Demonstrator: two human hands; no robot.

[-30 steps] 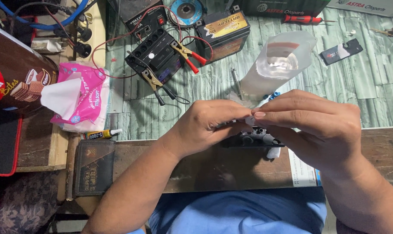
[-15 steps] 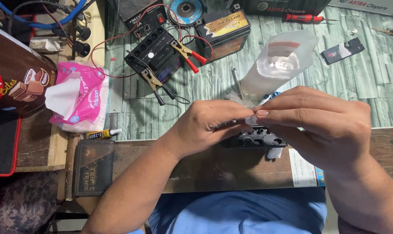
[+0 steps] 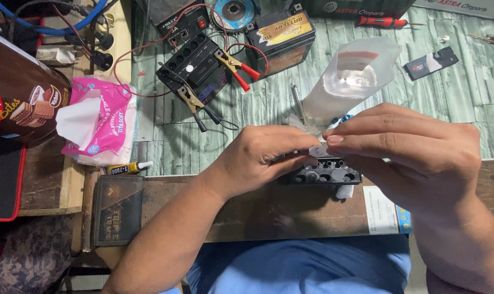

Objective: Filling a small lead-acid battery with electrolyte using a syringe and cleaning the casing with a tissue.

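Hands meet at the middle of my view, same as a moment ago — almost nothing has moved. My left hand [image 3: 260, 158] and my right hand [image 3: 405, 155] stay close over the small black block [image 3: 326, 173] with round holes in it. The right hand's fingers are pressed together, pinching a small pale strip [image 3: 317, 150] just above the block. The left hand's fingers curl in toward that same strip; I cannot tell if they grip it or only touch the block. So the fiddly work goes on with no big step made, I think.

The block sits at the near edge of the table [image 3: 464, 109], between both hands.

Around it there is plenty. A clear plastic bag [image 3: 356, 76] stands just behind my fingers — touching them or not, I cannot tell. Farther back sits a black battery [image 3: 195, 68] with clips [image 3: 237, 66] on it, and a second battery [image 3: 282, 35]. Off to the left lie pink tissues [image 3: 97, 122] and a small glue tube [image 3: 124, 169]. Nothing blocks my hands, but the bag is close and could tip.
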